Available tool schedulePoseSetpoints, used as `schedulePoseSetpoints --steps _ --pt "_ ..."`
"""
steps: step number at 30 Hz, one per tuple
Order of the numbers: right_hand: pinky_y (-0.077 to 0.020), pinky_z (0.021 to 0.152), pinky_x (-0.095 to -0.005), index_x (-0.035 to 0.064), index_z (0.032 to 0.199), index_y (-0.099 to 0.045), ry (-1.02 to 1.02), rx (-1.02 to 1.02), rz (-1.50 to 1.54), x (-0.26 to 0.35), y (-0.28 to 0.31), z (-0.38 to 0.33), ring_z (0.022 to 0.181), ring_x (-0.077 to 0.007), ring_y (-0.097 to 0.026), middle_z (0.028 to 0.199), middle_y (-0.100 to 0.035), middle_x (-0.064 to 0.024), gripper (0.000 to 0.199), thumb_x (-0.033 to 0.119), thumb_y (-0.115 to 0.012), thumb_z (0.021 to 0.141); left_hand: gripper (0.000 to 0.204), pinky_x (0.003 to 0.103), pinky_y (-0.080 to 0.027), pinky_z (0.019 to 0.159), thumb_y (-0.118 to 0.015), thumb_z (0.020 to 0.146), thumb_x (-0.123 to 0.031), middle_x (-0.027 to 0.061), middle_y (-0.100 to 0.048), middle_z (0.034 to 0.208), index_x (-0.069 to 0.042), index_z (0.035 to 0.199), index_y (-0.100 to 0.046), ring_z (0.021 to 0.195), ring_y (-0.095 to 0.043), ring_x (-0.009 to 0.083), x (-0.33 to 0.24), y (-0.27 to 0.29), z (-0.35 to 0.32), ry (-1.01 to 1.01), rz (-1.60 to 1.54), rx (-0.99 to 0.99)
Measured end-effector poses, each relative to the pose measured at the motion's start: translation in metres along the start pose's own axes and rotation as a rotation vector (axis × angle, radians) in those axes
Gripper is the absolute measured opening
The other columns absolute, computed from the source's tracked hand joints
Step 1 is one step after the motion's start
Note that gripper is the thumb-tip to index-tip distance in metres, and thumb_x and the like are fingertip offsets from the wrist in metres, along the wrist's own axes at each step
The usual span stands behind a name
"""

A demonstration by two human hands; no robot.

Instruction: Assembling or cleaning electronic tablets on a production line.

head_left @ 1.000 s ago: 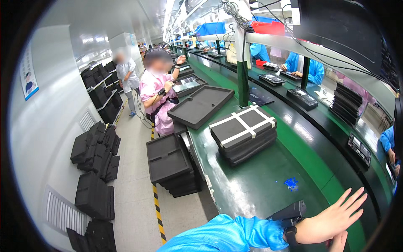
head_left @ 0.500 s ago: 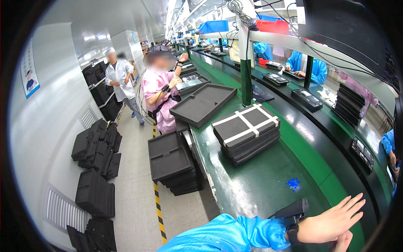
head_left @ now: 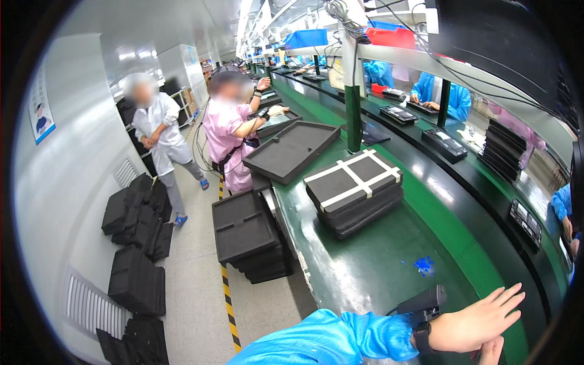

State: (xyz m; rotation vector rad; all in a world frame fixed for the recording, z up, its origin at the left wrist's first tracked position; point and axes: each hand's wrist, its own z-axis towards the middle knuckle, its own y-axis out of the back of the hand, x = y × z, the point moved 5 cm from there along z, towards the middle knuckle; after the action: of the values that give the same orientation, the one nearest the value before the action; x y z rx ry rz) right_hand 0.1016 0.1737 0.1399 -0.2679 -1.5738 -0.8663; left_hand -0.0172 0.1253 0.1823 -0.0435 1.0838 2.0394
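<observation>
My left hand (head_left: 477,323) is stretched out over the near right edge of the green bench (head_left: 365,267), its fingers apart and holding nothing. A black strap with a dark box-shaped device (head_left: 423,300) sits on my left wrist, just past the blue sleeve (head_left: 365,334). Under the left hand, a small part of my right hand (head_left: 491,351) shows at the lower edge, touching or nearly touching it; most of its fingers are hidden. Small blue bits (head_left: 424,265) lie on the bench beyond my left wrist.
A stack of black foam trays (head_left: 354,194) bound with white tape stands on the bench. An open foam tray (head_left: 292,151) lies behind it. The dark conveyor (head_left: 447,164) carries laptop-like units. More trays (head_left: 246,228) stand beside the bench. People in pink (head_left: 228,128) and white (head_left: 161,128) are at left.
The person in white has walked closer along the aisle. The person in pink has shifted an arm over the tray. My hands stay almost where they were.
</observation>
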Motion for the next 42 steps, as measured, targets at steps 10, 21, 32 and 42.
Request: schedulePoseSetpoints --steps 10,21,32,42 --pt "-0.025 0.049 -0.0267 0.001 0.068 -0.05 0.216 -0.015 -0.013 0.003 0.014 0.003 0.054 -0.0078 -0.036 0.058 -0.044 0.0025 0.046 0.039 -0.049 0.095 0.06 0.045 -0.027 0.109 -0.061 0.069 -0.011 0.0301 -0.036 0.136 0.013 0.122 -0.044 0.135 -0.025 0.042 0.003 -0.012 0.003 -0.01 -0.019 -0.067" --pt "-0.0409 0.082 -0.0323 -0.0049 0.111 -0.055 0.299 0.294 0.078 -0.007 0.023 -0.012 0.09 -0.0183 -0.052 0.102 -0.058 -0.0118 0.05 0.04 -0.057 0.089 0.069 0.049 -0.021 0.112 -0.065 0.069 -0.017 0.0252 -0.035 0.137 0.01 0.128 -0.04 0.135 -0.025 0.0406 -0.01 -0.001 0.009 -0.062 -0.112 -0.034" --pt "-0.0315 0.057 -0.0227 -0.0013 0.087 -0.061 0.014 0.134 0.167 -0.005 0.026 -0.009 0.065 -0.0089 -0.047 0.073 -0.056 -0.001 0.031 0.029 -0.056 0.09 0.056 0.044 -0.029 0.108 -0.054 0.073 -0.012 0.0244 -0.043 0.133 0.01 0.124 -0.045 0.132 -0.032 0.0383 -0.007 -0.008 0.014 -0.071 0.025 -0.138" --pt "-0.0428 0.068 -0.0248 -0.0029 0.097 -0.06 -0.029 -0.071 0.388 -0.033 0.033 -0.018 0.077 -0.0125 -0.055 0.085 -0.06 -0.0033 0.031 0.027 -0.057 0.089 0.053 0.046 -0.028 0.108 -0.055 0.074 -0.013 0.0234 -0.045 0.128 0.01 0.121 -0.047 0.13 -0.034 0.0382 -0.013 -0.004 0.015 -0.149 0.038 -0.226"
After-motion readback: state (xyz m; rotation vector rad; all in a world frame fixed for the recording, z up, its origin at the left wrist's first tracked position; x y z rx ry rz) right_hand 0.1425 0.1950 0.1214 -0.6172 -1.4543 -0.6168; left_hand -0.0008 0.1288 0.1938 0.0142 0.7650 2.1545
